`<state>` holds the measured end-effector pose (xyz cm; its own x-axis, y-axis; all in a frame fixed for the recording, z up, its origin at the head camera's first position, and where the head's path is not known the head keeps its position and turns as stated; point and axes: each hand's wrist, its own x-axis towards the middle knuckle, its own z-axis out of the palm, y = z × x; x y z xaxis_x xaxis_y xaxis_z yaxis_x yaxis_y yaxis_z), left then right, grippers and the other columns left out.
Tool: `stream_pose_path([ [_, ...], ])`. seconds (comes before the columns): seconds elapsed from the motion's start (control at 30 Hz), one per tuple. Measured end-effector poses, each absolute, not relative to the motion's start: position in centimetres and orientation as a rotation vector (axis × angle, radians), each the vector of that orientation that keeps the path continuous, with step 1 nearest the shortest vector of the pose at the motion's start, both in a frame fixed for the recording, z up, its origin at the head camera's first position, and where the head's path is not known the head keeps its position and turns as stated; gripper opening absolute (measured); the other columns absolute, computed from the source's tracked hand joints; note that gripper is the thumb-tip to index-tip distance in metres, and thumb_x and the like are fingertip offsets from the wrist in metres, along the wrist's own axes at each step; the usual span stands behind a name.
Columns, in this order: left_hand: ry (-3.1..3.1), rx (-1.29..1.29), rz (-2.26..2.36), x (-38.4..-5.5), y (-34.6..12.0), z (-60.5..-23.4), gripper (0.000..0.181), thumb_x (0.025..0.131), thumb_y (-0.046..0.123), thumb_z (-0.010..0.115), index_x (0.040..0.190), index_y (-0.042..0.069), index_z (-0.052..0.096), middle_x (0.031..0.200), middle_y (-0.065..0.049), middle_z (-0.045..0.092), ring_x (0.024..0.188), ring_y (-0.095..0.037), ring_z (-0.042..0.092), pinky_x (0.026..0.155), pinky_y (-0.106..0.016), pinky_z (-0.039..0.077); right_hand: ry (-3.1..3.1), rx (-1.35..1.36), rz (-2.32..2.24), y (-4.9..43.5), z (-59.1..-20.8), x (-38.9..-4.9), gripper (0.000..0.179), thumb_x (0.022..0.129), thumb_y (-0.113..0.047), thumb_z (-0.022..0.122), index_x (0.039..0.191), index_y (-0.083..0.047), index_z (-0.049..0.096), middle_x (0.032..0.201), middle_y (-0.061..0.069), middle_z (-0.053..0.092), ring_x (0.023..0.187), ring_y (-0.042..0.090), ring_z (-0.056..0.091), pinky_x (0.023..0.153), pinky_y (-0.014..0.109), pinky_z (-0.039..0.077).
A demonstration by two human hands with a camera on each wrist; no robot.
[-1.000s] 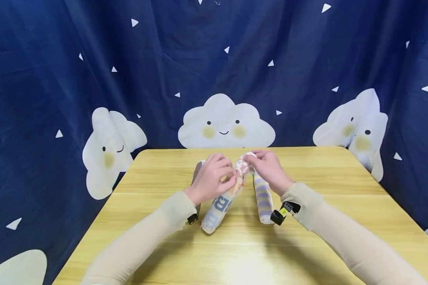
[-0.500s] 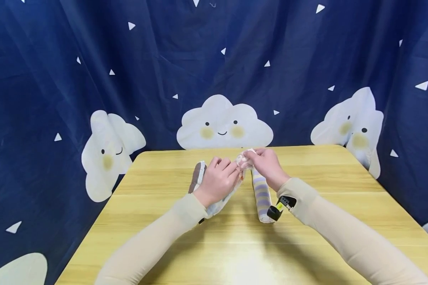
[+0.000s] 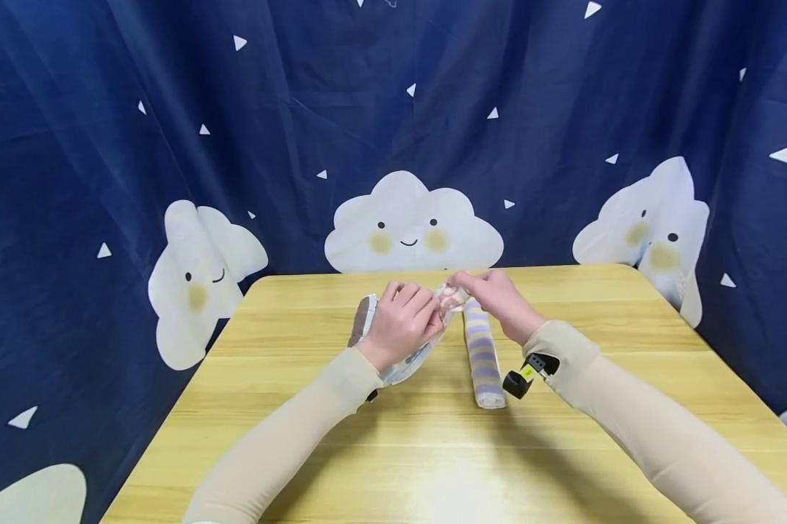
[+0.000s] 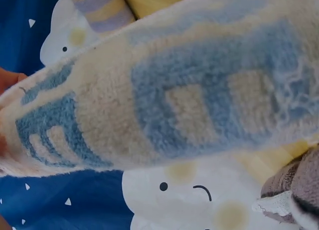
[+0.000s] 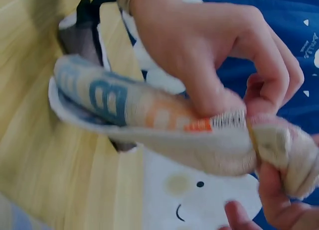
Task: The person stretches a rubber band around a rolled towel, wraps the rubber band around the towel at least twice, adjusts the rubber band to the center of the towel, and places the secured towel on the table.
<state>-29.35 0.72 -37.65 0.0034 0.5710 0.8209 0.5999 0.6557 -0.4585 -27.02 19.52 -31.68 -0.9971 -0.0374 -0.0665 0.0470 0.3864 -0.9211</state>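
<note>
Since the frame from a second ago, the left hand (image 3: 402, 320) has moved right and over the lettered towel (image 5: 107, 98), whose near end has shifted farther off. A dark blue curtain (image 3: 537, 87) hangs beyond the desk (image 3: 393, 466). Rolled up, the lettered towel is mid-desk, seemingly raised, between a gray-brown towel (image 3: 362, 320) on the left and a striped towel (image 3: 483, 356) on the right. Fingers curled, the left hand grips its far part, thumb beside a small barcode label (image 5: 228, 120); the right hand (image 3: 494, 295) pinches the pinkish far end. What looks like a thin tan band (image 5: 252, 135) crosses the towel there. To do this well, I'd keep the left grip firm so the roll stays tight, and work the end gently with the right, minding the band.
</note>
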Motion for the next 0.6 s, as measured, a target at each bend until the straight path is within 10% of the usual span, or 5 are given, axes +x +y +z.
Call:
stream_pose_path([
  [0.2, -1.717, -1.086, -0.272, -29.5, 0.5, -37.1, 0.004, 0.072, 0.013, 0.056, 0.076, 0.013, 0.058, 0.082, 0.001, 0.056, 0.078, -0.017, 0.051, 0.077, -0.035, 0.039, 2.646, -0.245, -1.534, 20.4, -31.6, -27.1, 0.044, 0.08, -0.059, 0.057, 0.087, -0.017, 0.067, 0.09, -0.003, 0.058, 0.096, 0.018, 0.049, 0.083, 0.035, 0.038],
  [0.4, -1.83, -1.202, -0.639, -29.7, 0.4, -36.5, 0.004, 0.075, 0.013, 0.055, 0.076, 0.016, 0.058, 0.085, 0.006, 0.055, 0.086, -0.013, 0.048, 0.08, -0.032, 0.035, 2.573, -0.854, -1.482, 22.3, -30.6, -27.3, 0.044, 0.086, -0.04, 0.061, 0.127, -0.026, 0.053, 0.131, -0.008, 0.048, 0.114, 0.015, 0.047, 0.09, 0.038, 0.043],
  [0.6, -1.871, -1.289, -0.889, -29.4, 0.1, -35.8, 0.008, 0.075, 0.009, 0.059, 0.077, 0.016, 0.058, 0.086, 0.008, 0.056, 0.09, -0.011, 0.046, 0.085, -0.03, 0.035, 2.532, -1.156, -1.343, 23.1, -30.0, -28.2, 0.035, 0.078, -0.023, 0.073, 0.112, -0.02, 0.065, 0.135, -0.005, 0.045, 0.112, 0.013, 0.049, 0.088, 0.039, 0.046],
])
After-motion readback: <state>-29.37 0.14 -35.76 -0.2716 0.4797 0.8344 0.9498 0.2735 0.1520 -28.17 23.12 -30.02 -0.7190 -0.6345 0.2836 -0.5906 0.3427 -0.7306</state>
